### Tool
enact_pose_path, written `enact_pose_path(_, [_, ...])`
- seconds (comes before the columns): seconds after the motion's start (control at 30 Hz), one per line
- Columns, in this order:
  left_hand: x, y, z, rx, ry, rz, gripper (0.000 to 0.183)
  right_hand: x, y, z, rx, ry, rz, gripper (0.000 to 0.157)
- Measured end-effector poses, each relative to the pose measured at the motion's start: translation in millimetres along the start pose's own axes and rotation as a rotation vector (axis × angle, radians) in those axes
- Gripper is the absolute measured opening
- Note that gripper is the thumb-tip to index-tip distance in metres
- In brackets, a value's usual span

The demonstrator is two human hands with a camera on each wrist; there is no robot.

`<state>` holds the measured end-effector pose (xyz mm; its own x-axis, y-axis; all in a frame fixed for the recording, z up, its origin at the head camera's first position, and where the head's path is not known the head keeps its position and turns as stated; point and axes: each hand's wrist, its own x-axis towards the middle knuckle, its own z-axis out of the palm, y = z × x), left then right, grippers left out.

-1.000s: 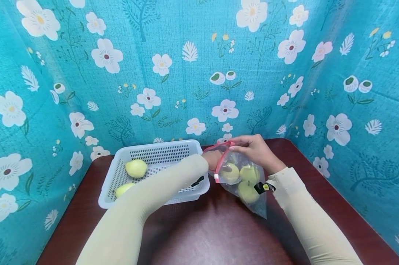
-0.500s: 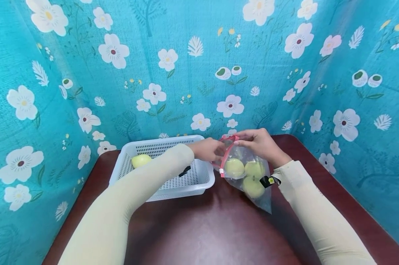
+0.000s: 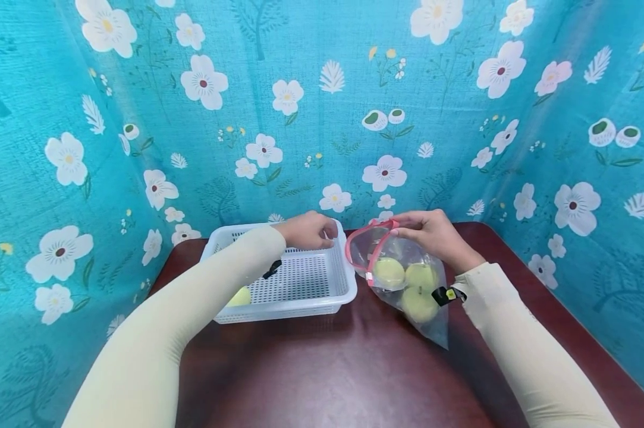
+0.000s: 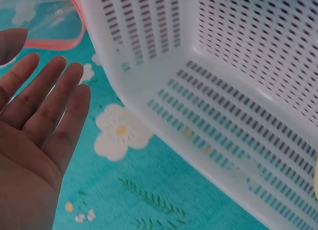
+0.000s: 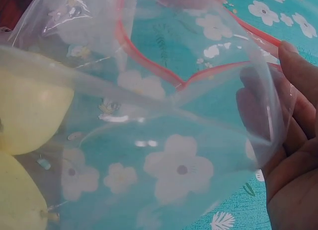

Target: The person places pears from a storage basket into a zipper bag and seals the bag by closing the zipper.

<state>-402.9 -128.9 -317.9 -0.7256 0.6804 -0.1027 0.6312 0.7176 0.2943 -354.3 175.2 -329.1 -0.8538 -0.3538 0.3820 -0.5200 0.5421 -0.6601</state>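
In the head view my left hand (image 3: 311, 230) is over the back right part of a white plastic basket (image 3: 284, 309). The left wrist view shows this hand (image 4: 39, 120) with its fingers extended, holding nothing. A pale yellow apple (image 3: 239, 296) lies in the basket, partly hidden by my left sleeve. To the basket's right, my right hand (image 3: 429, 235) pinches the red-edged mouth of a clear zip bag (image 3: 436, 336). The mouth gapes toward the basket. Several yellow apples (image 3: 420, 304) sit inside the bag. The right wrist view shows my thumb and fingers on either side of the film.
A dark red-brown table (image 3: 322, 368) lies under everything. Behind it and along both sides hangs a turquoise floral cloth (image 3: 300, 119). A white zip slider (image 3: 370, 277) sits at the lower end of the bag's red edge.
My left hand has come out of the bag's mouth and moved left over the basket. My right hand keeps its grip on the bag. The head view has shifted slightly.
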Motion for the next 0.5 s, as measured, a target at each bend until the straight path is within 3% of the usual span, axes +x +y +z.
enact_pose_path(0.23, [-19.5, -14.9, -7.0, -0.006, 0.004, -0.03, 0.022, -1.4, 1.4, 0.9, 0.007, 0.02, -0.012, 0.035])
enact_pose_path(0.5, [-41.6, -35.3, -5.5, 0.003, 0.007, -0.044, 0.014, -1.1, 1.7, 2.4, 0.009, 0.034, -0.028, 0.033])
